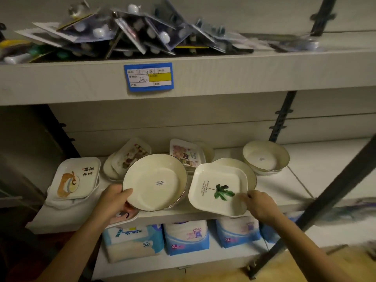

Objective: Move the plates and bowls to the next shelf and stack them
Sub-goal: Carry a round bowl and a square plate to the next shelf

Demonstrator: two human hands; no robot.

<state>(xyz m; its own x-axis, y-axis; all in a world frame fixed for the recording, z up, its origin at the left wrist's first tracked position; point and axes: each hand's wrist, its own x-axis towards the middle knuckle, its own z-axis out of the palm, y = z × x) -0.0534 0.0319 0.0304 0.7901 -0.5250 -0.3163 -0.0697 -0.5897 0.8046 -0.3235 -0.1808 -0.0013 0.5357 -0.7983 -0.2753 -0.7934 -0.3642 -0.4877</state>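
Bare surface of the middle shelf [284,186] is seen at centre right, between the stacked bowls [265,157] and the dark slanted post [325,198] crossing the right edge. From left to centre the shelf is crowded by a tray stack [75,178], printed dishes [132,154] at the back, a round plate [154,182] and a square leaf plate [217,190], with only narrow gaps left between them. Room above is closed off by the upper shelf board [223,78] across the upper frame.
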